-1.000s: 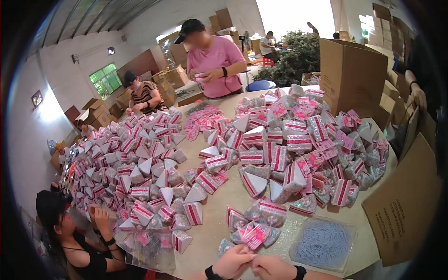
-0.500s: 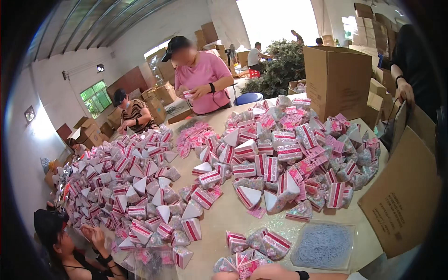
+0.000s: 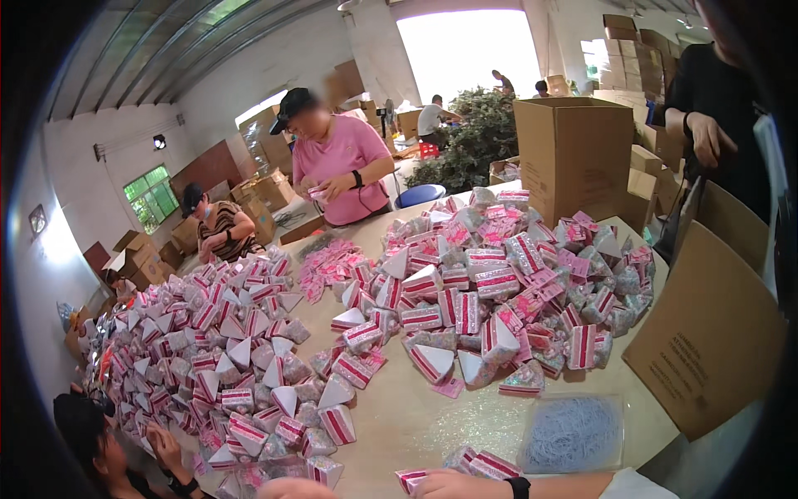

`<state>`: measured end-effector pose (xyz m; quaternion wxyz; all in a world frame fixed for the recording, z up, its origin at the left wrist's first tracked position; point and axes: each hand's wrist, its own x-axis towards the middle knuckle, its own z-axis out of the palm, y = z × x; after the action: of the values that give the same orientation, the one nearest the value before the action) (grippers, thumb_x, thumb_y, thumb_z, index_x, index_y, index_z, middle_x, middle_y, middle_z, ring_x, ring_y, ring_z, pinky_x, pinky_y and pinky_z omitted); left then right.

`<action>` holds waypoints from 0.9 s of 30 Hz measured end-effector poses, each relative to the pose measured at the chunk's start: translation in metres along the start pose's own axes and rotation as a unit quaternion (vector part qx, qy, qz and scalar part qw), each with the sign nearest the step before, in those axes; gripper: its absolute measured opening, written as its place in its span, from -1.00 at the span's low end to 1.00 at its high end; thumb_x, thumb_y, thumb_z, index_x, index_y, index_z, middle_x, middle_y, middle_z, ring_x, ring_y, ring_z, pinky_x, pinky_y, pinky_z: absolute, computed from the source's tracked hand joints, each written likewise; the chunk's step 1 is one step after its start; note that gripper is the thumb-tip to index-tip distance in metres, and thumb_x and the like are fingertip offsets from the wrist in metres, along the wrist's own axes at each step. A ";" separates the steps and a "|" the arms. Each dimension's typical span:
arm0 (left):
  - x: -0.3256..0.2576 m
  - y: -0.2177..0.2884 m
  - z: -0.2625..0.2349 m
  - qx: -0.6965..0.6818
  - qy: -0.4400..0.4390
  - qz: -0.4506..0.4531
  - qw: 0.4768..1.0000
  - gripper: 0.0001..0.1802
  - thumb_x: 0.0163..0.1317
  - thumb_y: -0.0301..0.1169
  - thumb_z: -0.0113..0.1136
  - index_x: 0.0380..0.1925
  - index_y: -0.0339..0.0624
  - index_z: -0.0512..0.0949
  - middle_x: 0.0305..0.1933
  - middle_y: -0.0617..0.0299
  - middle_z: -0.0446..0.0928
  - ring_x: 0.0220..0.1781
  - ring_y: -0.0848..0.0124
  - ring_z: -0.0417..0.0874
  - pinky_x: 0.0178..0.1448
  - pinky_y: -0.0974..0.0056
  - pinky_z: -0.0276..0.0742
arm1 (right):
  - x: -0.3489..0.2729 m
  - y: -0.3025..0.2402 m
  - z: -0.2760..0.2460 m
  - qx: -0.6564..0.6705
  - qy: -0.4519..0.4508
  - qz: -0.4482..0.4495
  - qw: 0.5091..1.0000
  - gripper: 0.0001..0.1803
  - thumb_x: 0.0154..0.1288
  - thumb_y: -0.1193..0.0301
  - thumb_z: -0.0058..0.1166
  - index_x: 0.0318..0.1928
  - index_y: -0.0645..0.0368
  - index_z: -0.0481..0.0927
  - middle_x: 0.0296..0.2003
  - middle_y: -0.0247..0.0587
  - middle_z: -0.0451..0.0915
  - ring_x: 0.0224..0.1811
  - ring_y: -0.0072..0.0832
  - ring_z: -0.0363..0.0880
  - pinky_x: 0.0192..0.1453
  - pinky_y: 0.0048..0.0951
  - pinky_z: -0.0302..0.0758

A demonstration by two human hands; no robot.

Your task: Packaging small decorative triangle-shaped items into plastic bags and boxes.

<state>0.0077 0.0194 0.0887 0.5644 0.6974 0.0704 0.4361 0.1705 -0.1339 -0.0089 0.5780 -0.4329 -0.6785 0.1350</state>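
My right hand [image 3: 455,486] is at the lower edge, its arm coming in from the right with a black band at the wrist. Right beside it sit toy-like cake-slice pieces [image 3: 492,464], white and glittery with a dark pink stripe. Another slice [image 3: 410,479] shows just past its knuckles. Whether the hand grips one is hidden, as its fingers drop out of the picture. My left hand [image 3: 296,489] is a blur at the bottom edge, nearest to the slices [image 3: 324,469] at the near side of the left heap; its fingers cannot be made out.
Two big heaps of slices, left [image 3: 241,358] and right [image 3: 490,283], cover much of the table [image 3: 399,424]. A shallow clear tray [image 3: 573,434] holds pale bluish strands. Pink cards [image 3: 328,264] lie between the heaps. Cartons [image 3: 573,158] stand at right; co-workers [image 3: 345,166] surround the table.
My left hand has moved left, away from my right. The pink card and slices between my hands have left view. The view has shifted; the person at right now shows more.
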 end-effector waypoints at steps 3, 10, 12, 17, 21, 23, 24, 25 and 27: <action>0.011 0.030 -0.001 -0.172 -0.166 0.009 0.971 -0.81 0.18 -0.41 0.09 -0.58 -0.24 0.46 -0.55 0.13 0.44 -0.50 0.28 0.48 -0.36 0.25 0.42 | 0.024 -0.013 -0.013 -0.006 0.002 -0.043 0.999 -0.93 0.00 0.53 0.07 -0.53 0.24 0.46 -0.54 -0.12 0.44 -0.41 -0.09 0.45 -0.16 -0.13 0.40; 0.005 0.017 0.008 0.314 -0.356 0.120 0.872 -0.88 0.00 -0.48 0.19 -0.43 -0.25 0.50 -0.50 -0.01 0.46 -0.46 0.03 0.51 -0.37 0.12 0.42 | 0.046 -0.020 -0.126 -0.119 0.039 0.072 0.990 -0.93 0.20 0.54 0.10 -0.37 0.32 0.57 -0.36 -0.07 0.56 -0.31 -0.26 0.55 -0.20 -0.33 0.48; -0.003 0.010 0.001 0.309 -0.307 0.073 0.897 -0.91 0.07 -0.48 0.16 -0.42 -0.27 0.50 -0.50 -0.02 0.46 -0.47 0.02 0.51 -0.37 0.11 0.41 | 0.065 -0.029 -0.177 -0.272 0.071 0.062 0.958 -0.92 0.16 0.54 0.11 -0.43 0.32 0.57 -0.44 -0.11 0.55 -0.39 -0.25 0.52 -0.27 -0.32 0.47; -0.028 0.000 -0.014 0.351 -0.245 -0.057 0.902 -0.86 0.15 -0.47 0.14 -0.31 -0.30 0.52 -0.45 -0.04 0.50 -0.39 0.00 0.54 -0.31 0.09 0.43 | 0.113 -0.048 -0.298 -0.470 0.269 0.073 0.837 -0.86 0.11 0.51 0.03 -0.51 0.36 0.52 -0.54 -0.12 0.46 -0.46 -0.35 0.48 -0.31 -0.37 0.41; -0.039 -0.015 -0.023 0.357 -0.283 -0.152 0.877 -0.79 0.21 -0.42 0.11 -0.21 -0.31 0.53 -0.38 -0.06 0.53 -0.34 0.00 0.55 -0.27 0.09 0.45 | 0.124 -0.051 -0.348 -0.652 0.243 0.096 0.712 -0.83 0.11 0.43 0.01 -0.50 0.28 0.59 -0.45 -0.01 0.51 -0.38 -0.15 0.52 -0.23 -0.23 0.46; -0.044 -0.024 -0.027 0.376 -0.296 -0.169 0.862 -0.76 0.22 -0.40 0.09 -0.16 -0.30 0.52 -0.34 -0.06 0.54 -0.31 0.01 0.56 -0.24 0.09 0.46 | 0.115 -0.042 -0.360 -0.692 0.221 0.201 0.657 -0.79 0.12 0.36 0.01 -0.45 0.21 0.64 -0.34 0.02 0.54 -0.26 -0.09 0.56 -0.11 -0.19 0.50; -0.048 -0.028 -0.030 0.387 -0.303 -0.177 0.853 -0.75 0.23 -0.39 0.08 -0.14 -0.30 0.52 -0.32 -0.06 0.54 -0.29 0.02 0.56 -0.22 0.10 0.46 | 0.109 -0.038 -0.361 -0.686 0.182 0.246 0.660 -0.76 0.12 0.31 0.01 -0.42 0.22 0.64 -0.36 0.05 0.57 -0.28 -0.08 0.57 -0.13 -0.17 0.51; -0.050 -0.033 -0.033 0.388 -0.300 -0.190 0.851 -0.74 0.21 -0.42 0.09 -0.12 -0.29 0.51 -0.29 -0.07 0.54 -0.25 0.02 0.56 -0.19 0.10 0.47 | 0.104 -0.041 -0.352 -0.660 0.145 0.288 0.679 -0.75 0.12 0.29 0.01 -0.40 0.22 0.64 -0.37 0.06 0.58 -0.30 -0.07 0.58 -0.15 -0.16 0.51; -0.057 -0.039 -0.039 0.397 -0.287 -0.222 0.843 -0.72 0.19 -0.47 0.10 -0.09 -0.27 0.50 -0.24 -0.07 0.55 -0.17 0.03 0.57 -0.12 0.11 0.48 | 0.091 -0.030 -0.331 -0.607 0.067 0.343 0.714 -0.73 0.13 0.27 0.01 -0.35 0.22 0.63 -0.41 0.07 0.60 -0.33 -0.06 0.59 -0.18 -0.13 0.52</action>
<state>-0.0384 0.0275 0.0244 0.3157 0.9214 0.2260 0.0144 0.4600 -0.1889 0.1706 0.1487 -0.9015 -0.3793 -0.1463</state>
